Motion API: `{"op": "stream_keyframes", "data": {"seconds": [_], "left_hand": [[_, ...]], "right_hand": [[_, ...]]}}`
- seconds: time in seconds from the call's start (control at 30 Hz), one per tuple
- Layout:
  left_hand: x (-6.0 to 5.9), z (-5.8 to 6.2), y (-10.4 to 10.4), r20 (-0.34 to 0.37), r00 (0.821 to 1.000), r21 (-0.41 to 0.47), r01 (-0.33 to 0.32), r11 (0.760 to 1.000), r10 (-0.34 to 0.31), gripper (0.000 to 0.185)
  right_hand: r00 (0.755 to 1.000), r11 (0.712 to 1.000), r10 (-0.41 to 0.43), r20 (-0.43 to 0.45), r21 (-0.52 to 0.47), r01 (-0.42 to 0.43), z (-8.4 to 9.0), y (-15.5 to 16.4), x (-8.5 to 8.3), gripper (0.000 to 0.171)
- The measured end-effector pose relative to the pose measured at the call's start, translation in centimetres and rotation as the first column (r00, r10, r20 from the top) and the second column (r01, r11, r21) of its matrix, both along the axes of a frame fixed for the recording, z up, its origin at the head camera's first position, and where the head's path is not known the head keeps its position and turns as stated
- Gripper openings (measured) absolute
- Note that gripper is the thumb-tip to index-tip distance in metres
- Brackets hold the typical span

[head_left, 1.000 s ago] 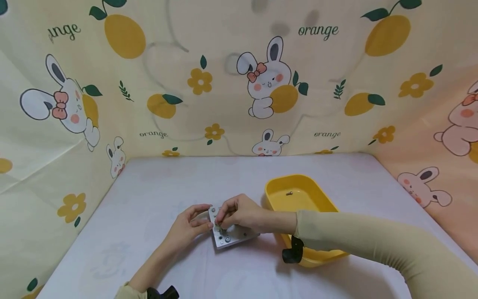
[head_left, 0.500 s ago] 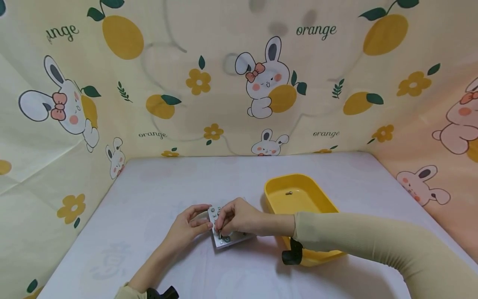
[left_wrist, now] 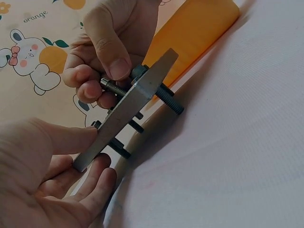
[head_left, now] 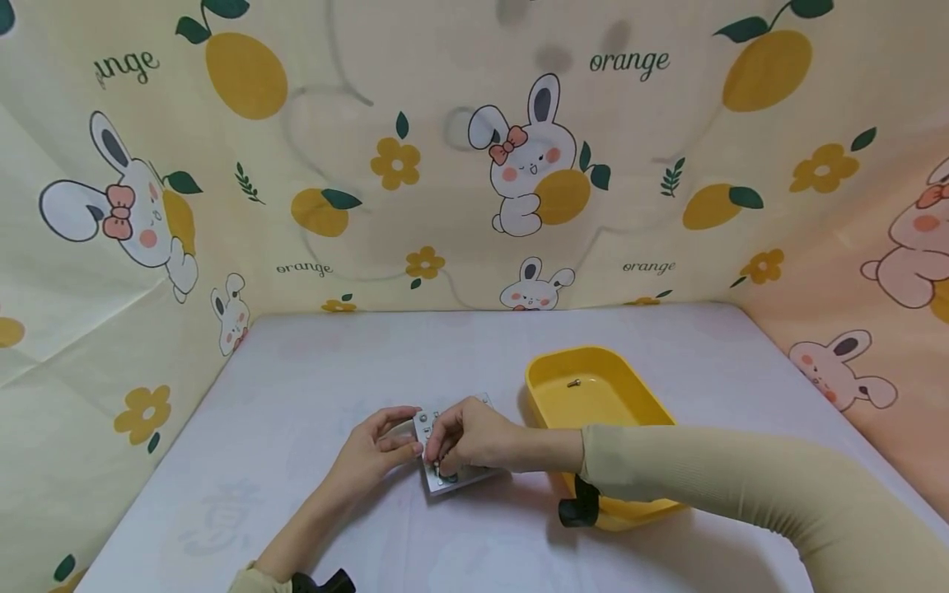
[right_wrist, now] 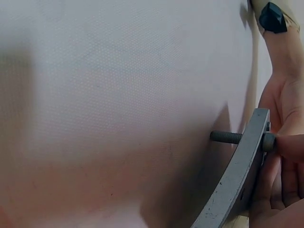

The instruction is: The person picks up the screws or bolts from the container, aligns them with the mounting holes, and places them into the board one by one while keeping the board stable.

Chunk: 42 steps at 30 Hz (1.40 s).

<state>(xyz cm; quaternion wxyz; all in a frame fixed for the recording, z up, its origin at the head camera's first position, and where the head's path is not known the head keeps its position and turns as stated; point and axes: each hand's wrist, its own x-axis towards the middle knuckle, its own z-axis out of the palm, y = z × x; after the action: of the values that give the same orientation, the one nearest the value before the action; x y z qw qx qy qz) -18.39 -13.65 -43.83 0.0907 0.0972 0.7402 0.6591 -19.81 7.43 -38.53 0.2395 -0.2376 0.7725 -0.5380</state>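
Note:
My left hand grips the left end of a grey metal plate, thumb on the upper face and fingers beneath. The plate is held tilted over the white table. Several bolts pass through it, their threaded shanks sticking out below. With thumb and fingertips, my right hand pinches a small bolt standing at the plate's upper face. Beside that thumb is the head of a thicker bolt. In the right wrist view, the plate shows edge-on with one thick bolt through it.
A yellow tray stands on the table to the right, partly under my right forearm. One small screw lies in its far end. A printed cloth with rabbits and oranges walls the table at the back and sides.
My right hand has shifted slightly toward the plate's near edge, with the small bolt in its fingertips. The left hand and the plate have stayed in place.

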Motion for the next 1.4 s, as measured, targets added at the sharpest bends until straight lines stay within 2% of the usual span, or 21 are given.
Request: {"op": "stream_keyframes", "data": {"seconds": [0.3, 0.5, 0.67, 0.83, 0.97, 1.1, 1.27, 1.4], "left_hand": [[0.0, -0.3, 0.2, 0.009, 1.0, 0.008, 0.005, 1.0, -0.005, 0.053], [0.0, -0.4, 0.3, 0.007, 1.0, 0.005, -0.002, 1.0, 0.002, 0.053], [0.2, -0.4, 0.5, 0.017, 1.0, 0.03, 0.002, 1.0, -0.002, 0.054], [0.0, -0.5, 0.7, 0.012, 1.0, 0.027, -0.007, 1.0, 0.007, 0.055], [-0.2, -0.3, 0.8, -0.004, 1.0, -0.01, -0.006, 1.0, 0.006, 0.054], [-0.3, 0.0, 0.7, -0.002, 1.0, -0.022, -0.003, 1.0, 0.003, 0.054], [-0.1, 0.2, 0.6, 0.013, 1.0, 0.0, -0.005, 1.0, 0.005, 0.055], [0.1, 0.2, 0.5, 0.02, 1.0, 0.014, -0.016, 1.0, 0.016, 0.055]], "right_hand": [[1.0, 1.0, 0.004, 0.013, 0.008, -0.004, -0.2, 0.2, 0.0, 0.023], [1.0, 1.0, 0.002, 0.019, -0.019, -0.002, 0.4, 0.5, 0.0, 0.023], [1.0, 0.997, -0.03, -0.006, -0.073, 0.029, 2.8, 2.4, -0.6, 0.02], [0.992, 0.983, -0.112, -0.061, -0.152, 0.101, 5.8, 6.8, -2.1, 0.016], [0.964, 0.965, -0.248, -0.098, -0.11, 0.237, 6.0, 11.5, -4.2, 0.015], [0.93, 0.934, -0.354, -0.094, 0.018, 0.357, 4.4, 15.3, -5.9, 0.022], [0.897, 0.892, -0.441, -0.035, 0.099, 0.442, 2.4, 17.6, -6.4, 0.027], [0.851, 0.842, -0.524, -0.019, 0.137, 0.522, 1.7, 18.1, -6.0, 0.026]]}}
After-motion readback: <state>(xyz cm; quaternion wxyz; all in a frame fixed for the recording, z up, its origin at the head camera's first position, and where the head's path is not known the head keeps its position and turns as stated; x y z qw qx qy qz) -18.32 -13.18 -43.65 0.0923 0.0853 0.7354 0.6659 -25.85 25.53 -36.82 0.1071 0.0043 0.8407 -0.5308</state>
